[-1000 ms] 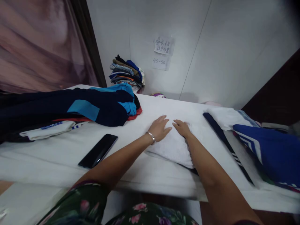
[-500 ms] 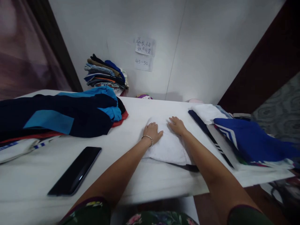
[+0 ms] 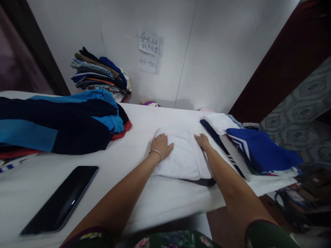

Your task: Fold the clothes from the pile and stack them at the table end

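Observation:
A folded white garment (image 3: 178,160) lies on the white-covered table in front of me, with a dark layer showing under its near edge. My left hand (image 3: 161,146) rests on its left side, palm down, fingers stretched and thumb apart; a bangle circles the wrist. At the right edge of the cloth, my right hand (image 3: 203,140) has its fingers curled in and pinches the border, partly out of sight. A lengthwise fold line runs down the garment beside that hand.
A phone (image 3: 60,199) lies at the near left. Dark blue and light blue clothes (image 3: 77,120) are spread behind it. Further back stands a stack of folded clothes (image 3: 99,74). A pile with a blue garment (image 3: 261,150) sits at the right. Paper notes (image 3: 150,51) hang on the wall.
My right hand has slid from the garment's top surface to its right edge, and its fingers have curled in. My left hand stays on the cloth. The view has shifted to the right.

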Demonstrator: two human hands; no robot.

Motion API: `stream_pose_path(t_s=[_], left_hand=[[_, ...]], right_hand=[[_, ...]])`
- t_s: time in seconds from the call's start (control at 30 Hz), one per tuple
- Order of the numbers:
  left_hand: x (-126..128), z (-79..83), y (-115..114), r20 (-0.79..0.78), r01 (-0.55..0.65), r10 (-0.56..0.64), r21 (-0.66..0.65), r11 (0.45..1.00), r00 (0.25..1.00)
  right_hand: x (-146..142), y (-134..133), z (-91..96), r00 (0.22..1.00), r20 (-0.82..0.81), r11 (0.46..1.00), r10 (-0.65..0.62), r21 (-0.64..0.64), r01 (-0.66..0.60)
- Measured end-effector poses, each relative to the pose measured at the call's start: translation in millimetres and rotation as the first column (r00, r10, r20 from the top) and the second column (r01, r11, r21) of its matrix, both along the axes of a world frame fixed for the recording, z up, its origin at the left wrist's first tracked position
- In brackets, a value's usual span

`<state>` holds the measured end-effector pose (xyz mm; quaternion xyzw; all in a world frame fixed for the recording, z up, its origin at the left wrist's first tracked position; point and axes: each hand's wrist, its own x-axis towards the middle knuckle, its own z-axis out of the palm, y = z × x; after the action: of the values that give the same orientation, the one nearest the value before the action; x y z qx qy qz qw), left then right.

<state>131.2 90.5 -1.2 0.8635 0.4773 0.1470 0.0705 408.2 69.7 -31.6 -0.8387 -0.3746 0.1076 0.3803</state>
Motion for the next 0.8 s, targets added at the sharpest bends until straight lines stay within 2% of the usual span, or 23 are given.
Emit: stream_pose_path(t_s=[0.13, 0.27, 0.57, 0.8], left_hand=[[0, 0.2, 0, -0.005, 0.013, -0.013, 0.006, 1.0, 1.0], [-1, 0.0, 1, -0.004, 0.015, -0.015, 0.006, 1.0, 1.0], [-1, -1.6, 0, 0.017, 0.016, -0.016, 0.019, 1.0, 1.0], [0, -1.6, 1, 0.007, 0.01, -0.009, -0.008, 1.0, 1.0]], right_hand=[[2, -1, -9.1, 0.999, 0.025, 0.999, -0.034, 0.04, 0.033], [2, -4, -10.4, 0.999, 0.021, 0.998, -0.031, 0.054, 0.029], [7, -1, 4.6, 0.998, -0.004, 0.997, -0.058, -0.052, 0.058], [5, 3, -5.0, 0.997, 0.06, 0.997, -0.054, -0.055, 0.057]])
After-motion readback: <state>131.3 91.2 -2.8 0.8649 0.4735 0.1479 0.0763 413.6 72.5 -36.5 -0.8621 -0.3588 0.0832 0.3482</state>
